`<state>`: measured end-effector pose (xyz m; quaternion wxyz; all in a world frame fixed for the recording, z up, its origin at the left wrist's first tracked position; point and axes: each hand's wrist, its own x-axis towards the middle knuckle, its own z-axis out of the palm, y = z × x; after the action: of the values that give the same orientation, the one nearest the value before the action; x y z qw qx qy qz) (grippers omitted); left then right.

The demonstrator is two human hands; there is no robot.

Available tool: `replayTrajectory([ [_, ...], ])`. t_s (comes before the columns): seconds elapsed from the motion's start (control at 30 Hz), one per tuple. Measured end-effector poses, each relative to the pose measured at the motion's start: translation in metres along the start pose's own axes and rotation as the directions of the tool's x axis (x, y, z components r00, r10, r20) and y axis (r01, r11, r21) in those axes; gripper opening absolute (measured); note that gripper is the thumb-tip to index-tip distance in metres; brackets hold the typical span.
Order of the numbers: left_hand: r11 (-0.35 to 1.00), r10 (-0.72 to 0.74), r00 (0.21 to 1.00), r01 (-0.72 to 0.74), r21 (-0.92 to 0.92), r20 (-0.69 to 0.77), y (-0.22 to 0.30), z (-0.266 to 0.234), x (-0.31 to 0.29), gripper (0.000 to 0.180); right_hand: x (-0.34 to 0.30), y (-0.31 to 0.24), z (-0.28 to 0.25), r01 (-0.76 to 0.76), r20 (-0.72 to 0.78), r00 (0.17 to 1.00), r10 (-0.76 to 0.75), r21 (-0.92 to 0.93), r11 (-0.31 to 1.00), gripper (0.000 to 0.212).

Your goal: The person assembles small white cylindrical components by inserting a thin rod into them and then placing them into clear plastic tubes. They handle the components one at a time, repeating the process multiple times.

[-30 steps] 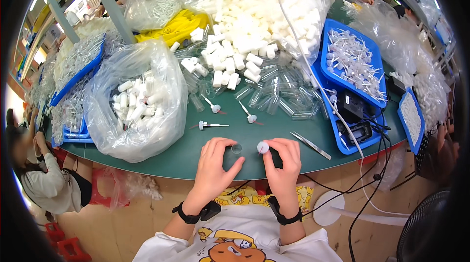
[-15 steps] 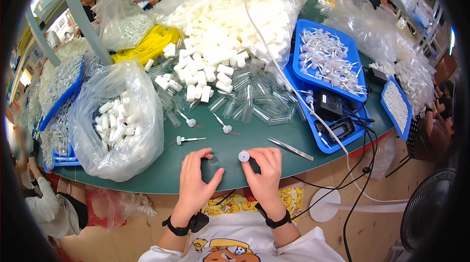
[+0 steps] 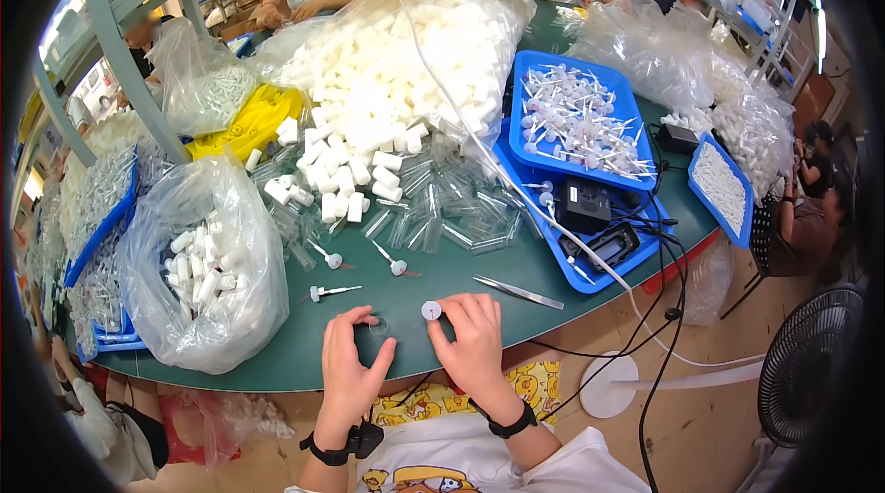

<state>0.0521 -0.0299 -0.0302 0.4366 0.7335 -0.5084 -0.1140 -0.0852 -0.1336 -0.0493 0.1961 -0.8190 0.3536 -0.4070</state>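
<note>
My right hand (image 3: 468, 338) pinches a small round white disc-shaped piece (image 3: 430, 311) between thumb and fingertips, just above the table's near edge. To its left, my left hand (image 3: 355, 355) is open, thumb and fingers apart. A clear ring-shaped piece (image 3: 378, 325) shows between its fingertips and thumb; whether they touch it I cannot tell. Beyond my hands, three white stems with round discs lie on the table, among them one stemmed piece (image 3: 397, 266) with a thin red strand. Metal tweezers (image 3: 519, 292) rest to the right of my right hand.
A large bag of white cylinders (image 3: 396, 51) spills toward clear tubes (image 3: 433, 217). At left stands an open plastic bag (image 3: 267, 290) of white pieces. Stacked blue trays (image 3: 636, 181) hold stemmed parts and a black device (image 3: 584, 205). Cables and a fan (image 3: 811, 369) are at right. People sit across.
The view has shifted, so the table and its contents sit further left and a little lower. Both hands keep the same pose over the table edge.
</note>
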Motion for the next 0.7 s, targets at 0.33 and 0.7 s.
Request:
replayTrajectory([
  [0.33,0.999,0.015,0.999,-0.014,-0.038,0.033,0.004,-0.006,-0.001,0.049,0.002,-0.003,-0.002,0.012,-0.016,1.000,-0.013,-0.019,1.000,0.014],
  [0.7,0.995,0.048,0.994,-0.038,-0.094,0.102,0.000,-0.012,0.003,0.053,-0.006,0.019,-0.057,0.143,-0.151,0.984,-0.097,0.328,0.934,0.009],
])
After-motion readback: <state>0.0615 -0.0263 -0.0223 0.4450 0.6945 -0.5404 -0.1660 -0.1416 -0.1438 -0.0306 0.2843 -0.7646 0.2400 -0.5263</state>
